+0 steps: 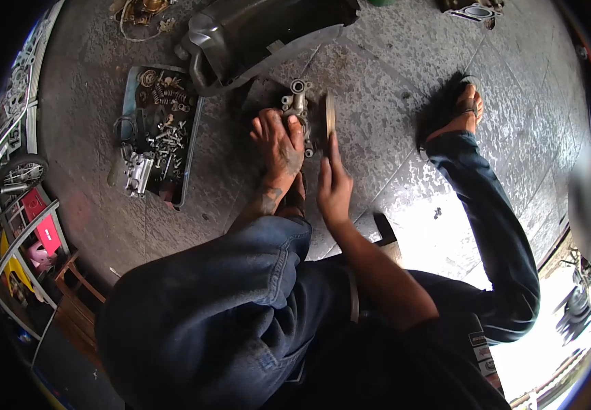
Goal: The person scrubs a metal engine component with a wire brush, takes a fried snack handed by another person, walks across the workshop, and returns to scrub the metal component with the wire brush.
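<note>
My left hand (pixel 280 143) presses down on a grey cast-metal engine part (pixel 298 101) on the floor, its thumb lying on the metal and its fingers curled to the left. A round opening shows at the part's far end; the hand covers much of its middle. Just to the right, my right hand (pixel 335 184) is closed around a narrow, wooden-looking brush (pixel 330 117), index finger stretched along it. Motion smears the brush, so its bristles cannot be made out. It stands upright in view, beside the metal part; contact between them is unclear.
Left of my hands, a blue-edged tray (pixel 187 160) holds springs, bolts and metal pieces. A large dark metal housing (pixel 275 44) lies beyond. My sandalled foot (pixel 468 109) is at right. A metal rack (pixel 36 253) and a wheel (pixel 22 174) stand far left.
</note>
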Demonstrator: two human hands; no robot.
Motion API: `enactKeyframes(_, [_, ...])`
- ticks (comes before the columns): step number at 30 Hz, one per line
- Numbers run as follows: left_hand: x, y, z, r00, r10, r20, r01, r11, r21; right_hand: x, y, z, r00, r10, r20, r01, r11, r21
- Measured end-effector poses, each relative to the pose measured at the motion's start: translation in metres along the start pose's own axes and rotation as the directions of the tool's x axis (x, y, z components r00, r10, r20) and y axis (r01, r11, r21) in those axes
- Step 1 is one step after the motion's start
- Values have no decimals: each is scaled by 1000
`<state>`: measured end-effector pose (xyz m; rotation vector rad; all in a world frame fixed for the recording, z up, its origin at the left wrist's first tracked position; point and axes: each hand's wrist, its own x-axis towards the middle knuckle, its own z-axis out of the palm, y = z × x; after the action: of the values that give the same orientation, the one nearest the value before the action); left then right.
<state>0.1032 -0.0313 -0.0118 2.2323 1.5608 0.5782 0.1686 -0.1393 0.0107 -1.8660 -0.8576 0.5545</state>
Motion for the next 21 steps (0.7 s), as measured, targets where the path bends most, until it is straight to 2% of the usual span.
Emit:
enactKeyframes(3, [-1, 1, -6, 999, -22, 32, 22, 999, 24, -2, -8, 0, 991, 98, 86, -99, 995, 12])
enactKeyframes(6, [-1, 0, -3, 1000, -3, -5, 3, 1000, 2, -28, -2, -13, 999, -1, 54, 1, 1000, 4])
enactKeyframes(8, [-2, -3, 1, 1000, -12, 3, 12, 1000, 3, -26, 6, -8, 999, -8, 44, 8, 1000, -1])
enactKeyframes(11, [-2, -1, -3, 999, -36, 33, 35, 999, 26, 21, -6, 3, 991, 95, 98, -98, 995, 33])
enactKeyframes(14, [-2, -2, -5, 1000, 1, 29, -1, 1000, 0, 17, -9, 3, 994, 70, 81, -75, 995, 59])
enactKeyframes(15, [-3, -2, -4, 1000, 9, 9, -9, 1000, -4, -3, -3, -4, 996, 34, 84, -38, 999, 39])
enactKeyframes(16, [0, -3, -2, 1000, 13, -4, -13, 1000, -10, -18, 1, -9, 999, -42, 19, 42, 999, 5])
enactKeyframes(19, [-3, -3, -2, 1000, -9, 29, 8, 1000, 8, -16, -1, -8, 999, 23, 42, -23, 1000, 11])
enactKeyframes(21, [-3, -4, -3, 999, -9, 42, 9, 1000, 11, 24, -7, 2, 981, 143, 127, -151, 987, 59])
